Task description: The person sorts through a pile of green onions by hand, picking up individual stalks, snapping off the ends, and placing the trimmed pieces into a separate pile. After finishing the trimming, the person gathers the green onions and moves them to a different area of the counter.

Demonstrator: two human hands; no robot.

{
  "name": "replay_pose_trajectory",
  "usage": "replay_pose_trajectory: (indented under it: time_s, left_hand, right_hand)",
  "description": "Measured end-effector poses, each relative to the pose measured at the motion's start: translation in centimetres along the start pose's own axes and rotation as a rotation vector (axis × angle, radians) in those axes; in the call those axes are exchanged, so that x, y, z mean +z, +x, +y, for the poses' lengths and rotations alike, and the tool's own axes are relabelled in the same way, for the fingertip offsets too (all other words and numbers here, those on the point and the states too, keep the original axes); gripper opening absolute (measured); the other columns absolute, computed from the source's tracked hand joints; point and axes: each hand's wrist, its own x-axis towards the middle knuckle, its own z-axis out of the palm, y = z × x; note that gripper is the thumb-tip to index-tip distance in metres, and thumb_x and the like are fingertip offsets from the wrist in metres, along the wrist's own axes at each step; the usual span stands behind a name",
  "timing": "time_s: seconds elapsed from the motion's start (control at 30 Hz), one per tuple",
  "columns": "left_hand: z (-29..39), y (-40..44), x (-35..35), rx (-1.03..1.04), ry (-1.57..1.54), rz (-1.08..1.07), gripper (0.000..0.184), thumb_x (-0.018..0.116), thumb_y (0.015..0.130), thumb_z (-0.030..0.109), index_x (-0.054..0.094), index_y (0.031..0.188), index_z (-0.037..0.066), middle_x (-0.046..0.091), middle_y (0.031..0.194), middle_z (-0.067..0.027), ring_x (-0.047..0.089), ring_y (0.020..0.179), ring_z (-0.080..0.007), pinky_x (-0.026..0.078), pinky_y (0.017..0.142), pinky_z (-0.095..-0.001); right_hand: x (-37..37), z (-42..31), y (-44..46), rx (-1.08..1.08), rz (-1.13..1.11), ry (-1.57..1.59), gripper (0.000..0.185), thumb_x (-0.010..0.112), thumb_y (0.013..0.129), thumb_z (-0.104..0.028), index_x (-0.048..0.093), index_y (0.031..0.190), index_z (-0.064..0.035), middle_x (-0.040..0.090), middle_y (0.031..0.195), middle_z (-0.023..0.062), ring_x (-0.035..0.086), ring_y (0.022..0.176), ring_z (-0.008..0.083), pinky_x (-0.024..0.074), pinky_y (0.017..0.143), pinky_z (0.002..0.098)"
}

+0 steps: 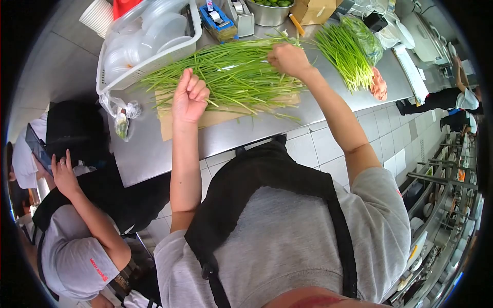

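Observation:
Long green stalks [231, 77] lie spread in a loose heap over brown paper [210, 119] on the steel table. My left hand [190, 96] is raised at the heap's left front part, palm side up, with its fingers curled; what they hold, if anything, is too small to tell. At the right end of the heap, my right hand [288, 59] is closed, knuckles up, and its fingertips are hidden. A second bunch of green stalks [343, 56] with pale ends lies farther right, beside a clear plastic bag of greens [363, 42].
A white basket [146, 64] of clear plastic lids stands at the table's left, with a small knotted bag [121, 115] below it. Tape dispensers [218, 20] and a metal bowl of green fruit [270, 11] line the back. A co-worker [82, 205] is close on the left.

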Motion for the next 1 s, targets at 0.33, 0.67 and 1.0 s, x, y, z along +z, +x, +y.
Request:
replay_pose_trajectory:
  time_s: [0.33, 0.67, 1.0]
  left_hand:
    - [-0.8, 0.0, 0.3, -0.015, 0.049, 0.077, 0.017, 0.050, 0.089, 0.016, 0.056, 0.098, 0.004, 0.038, 0.061, 0.0020, 0.030, 0.049, -0.0075, 0.027, 0.043, -0.0212]
    - [-0.4, -0.3, -0.5, 0.012, 0.071, 0.159, 0.017, 0.050, 0.088, 0.014, 0.053, 0.100, 0.003, 0.047, 0.070, -0.0018, 0.040, 0.058, -0.0115, 0.034, 0.052, -0.0247]
    - [-0.5, -0.8, -0.7, 0.003, 0.098, 0.209, 0.016, 0.051, 0.087, 0.015, 0.054, 0.099, 0.004, 0.048, 0.072, -0.0017, 0.042, 0.060, -0.0123, 0.034, 0.053, -0.0249]
  right_hand:
    - [-1.7, 1.6, 0.8, 0.059, 0.181, -0.116, 0.014, 0.058, 0.069, -0.010, 0.065, 0.080, -0.0144, 0.062, 0.075, 0.0098, 0.060, 0.073, 0.0288, 0.0484, 0.064, 0.0400]
    - [-2.5, -1.8, -2.9, -0.096, -0.359, 0.083, 0.009, 0.060, 0.065, -0.011, 0.065, 0.073, -0.0116, 0.063, 0.071, 0.0058, 0.061, 0.072, 0.0260, 0.0478, 0.063, 0.0377]
    - [-4.0, 0.1, -3.1, 0.057, -0.261, 0.129, 0.011, 0.065, 0.065, -0.014, 0.063, 0.075, -0.0104, 0.063, 0.074, 0.0079, 0.061, 0.076, 0.0256, 0.0475, 0.065, 0.0377]
